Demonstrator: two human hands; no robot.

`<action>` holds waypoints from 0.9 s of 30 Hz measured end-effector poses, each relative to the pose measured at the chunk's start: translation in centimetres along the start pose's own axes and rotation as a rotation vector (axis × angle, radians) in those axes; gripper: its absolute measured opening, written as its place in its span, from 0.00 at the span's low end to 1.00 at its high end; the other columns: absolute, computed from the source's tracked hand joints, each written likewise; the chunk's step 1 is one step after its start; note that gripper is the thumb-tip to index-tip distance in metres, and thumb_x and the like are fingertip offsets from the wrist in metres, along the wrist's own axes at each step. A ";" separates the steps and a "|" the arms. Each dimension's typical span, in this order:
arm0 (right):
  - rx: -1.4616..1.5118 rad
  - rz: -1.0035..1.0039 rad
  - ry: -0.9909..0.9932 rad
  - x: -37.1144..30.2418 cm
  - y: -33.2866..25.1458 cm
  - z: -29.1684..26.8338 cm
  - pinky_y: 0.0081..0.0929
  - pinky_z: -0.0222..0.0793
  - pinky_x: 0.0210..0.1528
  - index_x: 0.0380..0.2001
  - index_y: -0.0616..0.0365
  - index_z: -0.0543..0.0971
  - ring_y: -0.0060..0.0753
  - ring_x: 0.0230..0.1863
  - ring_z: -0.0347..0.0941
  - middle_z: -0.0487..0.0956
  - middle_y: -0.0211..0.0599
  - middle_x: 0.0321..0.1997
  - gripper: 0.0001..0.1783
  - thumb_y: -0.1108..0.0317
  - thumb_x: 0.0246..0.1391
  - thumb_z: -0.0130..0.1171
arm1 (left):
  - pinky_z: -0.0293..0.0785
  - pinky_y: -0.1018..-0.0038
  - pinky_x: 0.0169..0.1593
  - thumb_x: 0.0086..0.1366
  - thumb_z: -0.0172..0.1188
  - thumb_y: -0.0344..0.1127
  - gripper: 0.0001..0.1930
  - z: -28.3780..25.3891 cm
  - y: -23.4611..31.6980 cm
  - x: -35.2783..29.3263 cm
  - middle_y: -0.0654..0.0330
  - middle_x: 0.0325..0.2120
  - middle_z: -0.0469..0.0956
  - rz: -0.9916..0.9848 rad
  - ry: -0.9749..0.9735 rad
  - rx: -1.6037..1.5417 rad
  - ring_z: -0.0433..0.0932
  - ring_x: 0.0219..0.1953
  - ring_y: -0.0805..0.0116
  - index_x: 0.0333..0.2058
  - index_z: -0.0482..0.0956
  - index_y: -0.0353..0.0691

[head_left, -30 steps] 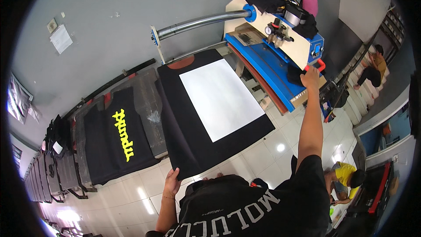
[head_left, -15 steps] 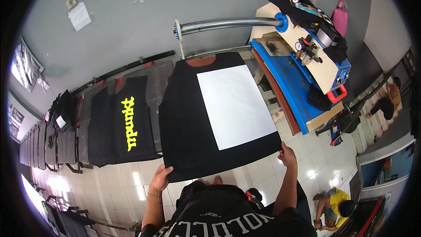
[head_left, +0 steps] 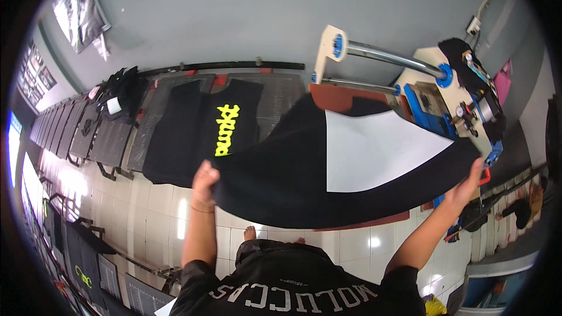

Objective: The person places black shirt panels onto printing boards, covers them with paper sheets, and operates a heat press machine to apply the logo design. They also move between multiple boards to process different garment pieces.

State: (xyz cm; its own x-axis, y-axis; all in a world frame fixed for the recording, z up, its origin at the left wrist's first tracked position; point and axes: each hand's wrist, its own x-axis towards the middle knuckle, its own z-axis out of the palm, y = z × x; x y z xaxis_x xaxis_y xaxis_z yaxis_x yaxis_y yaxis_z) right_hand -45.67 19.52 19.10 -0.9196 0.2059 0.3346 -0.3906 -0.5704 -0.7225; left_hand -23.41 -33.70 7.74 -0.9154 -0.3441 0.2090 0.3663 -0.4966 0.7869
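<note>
My left hand (head_left: pixel 204 182) grips the near-left corner of a black fabric panel (head_left: pixel 272 184), cut like a shirt body. The near-right corner is pinched in my right hand (head_left: pixel 467 182). Between them the panel hangs lifted and sagging, its lower edge curved. A large white sheet (head_left: pixel 380 155) lies on its right part and bends with the cloth. Beneath the panel, a reddish-brown pad (head_left: pixel 332 96) shows past its neckline. Close to my left hand, another black fabric panel (head_left: pixel 172 131) with neon yellow lettering (head_left: pixel 225 130) lies flat on dark boards.
A heat press with a blue and cream frame (head_left: pixel 430 105) and a thick metal bar (head_left: pixel 395 59) stands at the right. Dark printing boards (head_left: pixel 115 140) run in a row to the left, bearing a heap of black cloth (head_left: pixel 122 90). Another person (head_left: pixel 521 210) is at the far right.
The panel, nearly flat before, is now raised and bowed, with its right corner carried further right. My hands have moved apart and up, and the view has swung left.
</note>
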 end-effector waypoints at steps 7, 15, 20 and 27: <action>0.090 -0.034 -0.345 3.4 7.8 28.8 0.40 0.74 0.53 0.42 0.58 0.78 0.38 0.45 0.77 0.80 0.39 0.44 0.12 0.62 0.62 0.57 | 0.68 0.62 0.61 0.70 0.53 0.47 0.22 -9.9 26.4 7.2 0.53 0.50 0.75 0.486 0.302 0.245 0.74 0.53 0.63 0.53 0.72 0.34; -0.183 0.360 -0.423 2.4 32.6 46.2 0.38 0.73 0.54 0.34 0.56 0.76 0.34 0.40 0.75 0.78 0.34 0.37 0.09 0.62 0.61 0.60 | 0.70 0.61 0.50 0.69 0.54 0.44 0.17 -28.8 34.0 21.9 0.60 0.44 0.76 0.186 0.644 0.484 0.72 0.48 0.67 0.49 0.74 0.39; -0.073 0.158 -0.440 2.0 33.1 52.2 0.33 0.71 0.51 0.35 0.56 0.76 0.29 0.42 0.74 0.78 0.33 0.39 0.09 0.62 0.62 0.59 | 0.68 0.71 0.48 0.71 0.51 0.42 0.15 -33.6 40.2 26.0 0.62 0.39 0.76 0.288 0.543 0.512 0.73 0.42 0.72 0.46 0.75 0.37; -0.034 0.106 -0.422 -12.6 25.5 49.0 0.31 0.75 0.49 0.38 0.55 0.75 0.21 0.44 0.74 0.78 0.30 0.40 0.04 0.70 0.61 0.58 | 0.68 0.72 0.54 0.68 0.57 0.42 0.16 -34.0 42.9 14.2 0.61 0.45 0.78 0.365 0.462 0.356 0.75 0.47 0.71 0.48 0.77 0.36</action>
State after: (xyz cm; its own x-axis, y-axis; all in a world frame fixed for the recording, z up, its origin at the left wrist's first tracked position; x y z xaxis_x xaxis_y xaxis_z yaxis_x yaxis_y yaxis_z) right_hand -41.97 -36.59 26.08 -0.8596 -0.1992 0.4706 -0.3031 -0.5427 -0.7834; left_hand -14.96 -87.00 24.70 -0.5498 -0.7831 0.2904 0.4881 -0.0191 0.8726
